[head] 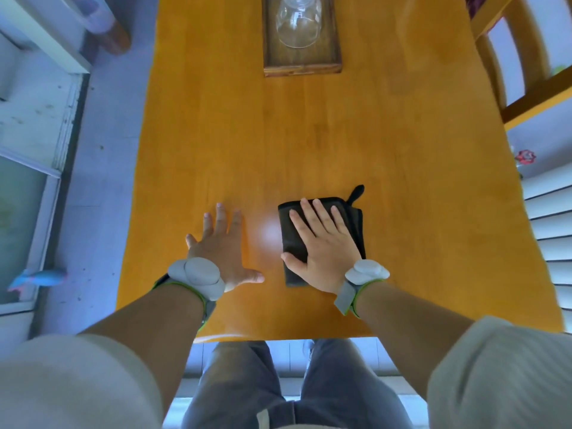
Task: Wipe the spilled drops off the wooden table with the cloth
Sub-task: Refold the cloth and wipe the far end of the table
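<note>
The wooden table fills most of what I can see, its honey-coloured boards running lengthwise away from the person standing at its near edge. A wooden chair stands at the far right side. Further up the middle of the table sits a dark wooden tray with a clear glass inside it.

Near the front edge, a little right of centre, lies the cloth, dark and folded into a rectangle. Its long axis runs nearly straight away from the person, tilted slightly, and a small hanging loop sticks out from its far right corner, pointing away. No label or writing can be read on it, nor on anything else here.

The right hand lies flat on the cloth, fingers straight and spread, pressing it down. The left hand rests palm down on the bare wood just beside it, fingers splayed, holding nothing. Each wrist wears a grey band. Any drops are too faint for me to make out.
</note>
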The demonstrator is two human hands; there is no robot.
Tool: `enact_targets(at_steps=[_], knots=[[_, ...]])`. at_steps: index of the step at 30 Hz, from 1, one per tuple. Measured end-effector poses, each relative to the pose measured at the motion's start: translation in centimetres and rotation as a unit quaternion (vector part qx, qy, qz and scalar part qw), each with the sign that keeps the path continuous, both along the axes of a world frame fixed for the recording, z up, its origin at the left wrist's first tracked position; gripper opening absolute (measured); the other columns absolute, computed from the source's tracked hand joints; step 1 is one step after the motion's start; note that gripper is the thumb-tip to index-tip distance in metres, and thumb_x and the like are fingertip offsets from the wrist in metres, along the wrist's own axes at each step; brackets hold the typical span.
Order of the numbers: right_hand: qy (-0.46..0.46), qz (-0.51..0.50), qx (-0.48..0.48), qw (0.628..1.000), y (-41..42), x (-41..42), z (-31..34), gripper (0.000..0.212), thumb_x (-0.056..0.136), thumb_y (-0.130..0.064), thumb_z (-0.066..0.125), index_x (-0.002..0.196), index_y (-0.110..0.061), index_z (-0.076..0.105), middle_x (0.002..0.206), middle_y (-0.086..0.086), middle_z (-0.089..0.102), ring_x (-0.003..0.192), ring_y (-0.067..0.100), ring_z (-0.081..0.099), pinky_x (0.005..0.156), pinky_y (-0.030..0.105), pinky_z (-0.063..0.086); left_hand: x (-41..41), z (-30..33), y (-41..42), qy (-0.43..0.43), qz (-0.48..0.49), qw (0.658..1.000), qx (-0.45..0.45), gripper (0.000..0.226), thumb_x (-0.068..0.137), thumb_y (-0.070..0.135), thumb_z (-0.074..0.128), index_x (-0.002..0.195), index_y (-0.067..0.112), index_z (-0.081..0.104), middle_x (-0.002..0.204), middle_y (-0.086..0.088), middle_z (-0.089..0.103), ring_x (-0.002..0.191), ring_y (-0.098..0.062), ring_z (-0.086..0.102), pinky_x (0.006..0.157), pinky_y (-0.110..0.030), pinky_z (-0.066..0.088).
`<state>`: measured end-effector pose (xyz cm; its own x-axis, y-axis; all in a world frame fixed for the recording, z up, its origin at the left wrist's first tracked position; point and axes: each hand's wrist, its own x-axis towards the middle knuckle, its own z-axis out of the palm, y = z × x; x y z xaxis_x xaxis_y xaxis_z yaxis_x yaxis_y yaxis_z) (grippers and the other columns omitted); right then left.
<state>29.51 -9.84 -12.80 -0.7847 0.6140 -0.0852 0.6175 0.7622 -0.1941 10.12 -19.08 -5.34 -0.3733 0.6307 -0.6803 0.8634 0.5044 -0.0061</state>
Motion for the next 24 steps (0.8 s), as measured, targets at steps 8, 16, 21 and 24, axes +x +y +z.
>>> enact_targets(at_steps=[8, 16, 21, 24], knots=[[-0.003, -0.151, 0.011, 0.988, -2.1, -4.7, -0.1, 0.076, 0.096, -0.064, 0.03, 0.157, -0.019, 0.022, 0.164, 0.007, 0.019, 0.152, 0.027, 0.011, 0.123, 0.048, 0.001, -5.7, 1.0, 0.5, -0.005, -0.073, 0.997, 0.021, 0.136, 0.067, 0.071, 0.073, 0.155, 0.022, -0.017, 0.16, -0.004, -0.028, 0.15, -0.03, -0.014, 0.117, -0.063, 0.015], [-0.006, -0.228, -0.006, 0.974, -5.9, -9.4, 0.3, 0.075, 0.098, -0.064, 0.023, 0.158, -0.019, 0.02, 0.164, 0.008, 0.018, 0.152, 0.028, 0.01, 0.123, 0.049, 0.002, -10.2, 2.9, 0.1, 0.001, -0.13, 0.991, 0.008, 0.136, 0.068, 0.074, 0.07, 0.154, 0.02, -0.021, 0.158, -0.006, -0.033, 0.15, -0.03, -0.016, 0.118, -0.061, 0.012], [0.007, -0.219, -0.004, 0.976, -7.2, -11.3, 0.1, 0.075, 0.097, -0.062, 0.03, 0.157, -0.018, 0.023, 0.164, 0.009, 0.02, 0.151, 0.029, 0.012, 0.122, 0.05, 0.004, -12.2, 3.3, -0.8, 0.024, -0.126, 0.992, 0.009, 0.139, 0.066, 0.077, 0.069, 0.153, 0.021, -0.024, 0.158, -0.006, -0.033, 0.15, -0.029, -0.015, 0.118, -0.061, 0.012], [0.008, -0.231, -0.002, 0.973, -7.6, -12.1, 0.3, 0.075, 0.097, -0.062, 0.03, 0.157, -0.017, 0.025, 0.163, 0.01, 0.022, 0.151, 0.03, 0.015, 0.122, 0.051, 0.005, -13.3, 3.4, -1.0, 0.034, -0.14, 0.989, 0.011, 0.14, 0.065, 0.078, 0.068, 0.152, 0.021, -0.026, 0.158, -0.005, -0.034, 0.15, -0.029, -0.016, 0.119, -0.061, 0.01]])
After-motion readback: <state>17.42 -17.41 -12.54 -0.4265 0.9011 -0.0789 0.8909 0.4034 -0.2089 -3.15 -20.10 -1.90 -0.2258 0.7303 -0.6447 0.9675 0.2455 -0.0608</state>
